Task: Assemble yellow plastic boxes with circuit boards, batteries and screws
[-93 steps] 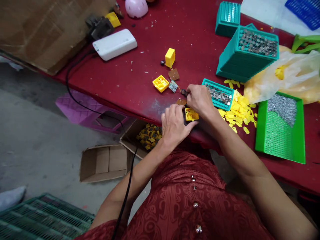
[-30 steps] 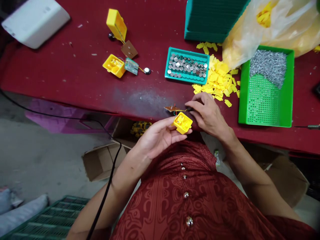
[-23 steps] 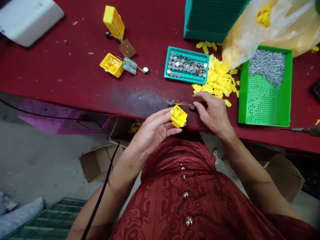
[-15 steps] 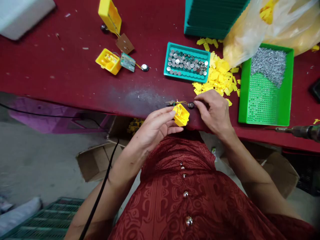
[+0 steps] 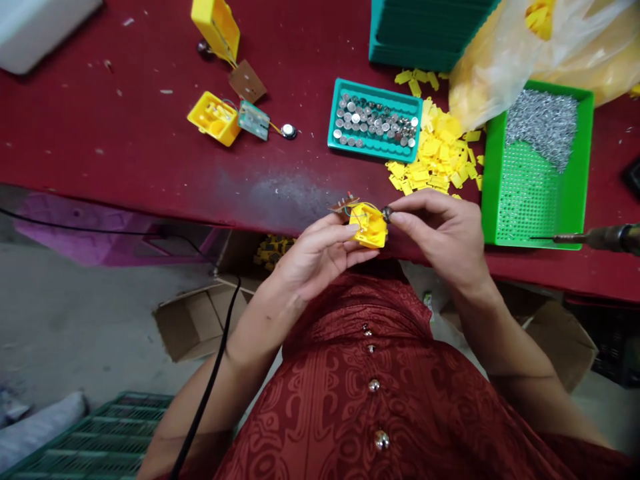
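My left hand [image 5: 334,248] grips a small open yellow plastic case [image 5: 373,230] above the table's front edge. Thin wires run out of the case to a brown circuit board [image 5: 344,203] at its far left side. Between the thumb and forefinger of my right hand [image 5: 445,230] is a small round dark speaker [image 5: 387,213], pinched right beside the case's right rim. The fingertips hide part of the speaker. Farther back on the left lie another yellow case [image 5: 214,120], a green circuit board [image 5: 254,120] and a wired round speaker [image 5: 289,131].
A teal tray [image 5: 373,155] holds button cells, with loose yellow plastic pieces [image 5: 440,150] beside it. On the right stand a green tray [image 5: 589,160] of screws and a power screwdriver [image 5: 610,238]. Stacked teal trays [image 5: 425,33] and a plastic bag [image 5: 483,83] are behind.
My right hand has brought the speaker up against the yellow case's right rim. The case has shifted slightly right and turned, and the brown board now shows its face.
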`<action>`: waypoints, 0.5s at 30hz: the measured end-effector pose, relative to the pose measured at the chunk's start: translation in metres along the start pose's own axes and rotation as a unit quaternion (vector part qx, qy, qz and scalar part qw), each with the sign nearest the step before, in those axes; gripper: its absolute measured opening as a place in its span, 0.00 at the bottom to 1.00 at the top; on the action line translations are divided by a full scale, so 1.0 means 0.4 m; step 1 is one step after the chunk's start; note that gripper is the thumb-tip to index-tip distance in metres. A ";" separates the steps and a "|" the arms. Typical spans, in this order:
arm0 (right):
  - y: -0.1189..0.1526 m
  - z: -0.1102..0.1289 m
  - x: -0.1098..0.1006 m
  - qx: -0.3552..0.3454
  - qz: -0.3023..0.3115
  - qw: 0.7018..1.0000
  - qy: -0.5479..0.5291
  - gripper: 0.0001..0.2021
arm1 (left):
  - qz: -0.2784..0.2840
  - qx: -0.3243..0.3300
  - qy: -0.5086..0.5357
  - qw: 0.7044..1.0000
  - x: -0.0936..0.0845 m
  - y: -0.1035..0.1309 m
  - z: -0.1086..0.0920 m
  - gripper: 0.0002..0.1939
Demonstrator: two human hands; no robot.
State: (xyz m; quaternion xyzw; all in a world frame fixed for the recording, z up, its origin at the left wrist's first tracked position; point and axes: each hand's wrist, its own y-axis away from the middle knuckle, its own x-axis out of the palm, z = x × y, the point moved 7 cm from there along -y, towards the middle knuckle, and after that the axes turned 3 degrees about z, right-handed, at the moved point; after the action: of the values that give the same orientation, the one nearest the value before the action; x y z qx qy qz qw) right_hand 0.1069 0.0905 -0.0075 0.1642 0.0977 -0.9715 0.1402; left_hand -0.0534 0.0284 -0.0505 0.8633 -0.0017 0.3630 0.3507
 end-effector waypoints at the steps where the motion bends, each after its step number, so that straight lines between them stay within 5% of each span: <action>1: 0.006 0.012 0.004 -0.013 0.001 1.000 0.008 0.03 | 0.003 0.007 -0.005 1.000 0.001 -0.001 0.000 0.12; 15: 0.074 0.073 0.057 -0.225 -0.063 0.931 0.281 0.07 | -0.005 0.044 -0.061 0.997 0.010 0.005 0.008 0.14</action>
State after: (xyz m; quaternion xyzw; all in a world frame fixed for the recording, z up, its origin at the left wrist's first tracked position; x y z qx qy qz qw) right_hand 0.0866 0.0501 0.0075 0.3881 0.3588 -0.8452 0.0792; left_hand -0.0490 0.0259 -0.0483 0.8986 -0.0026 0.3074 0.3132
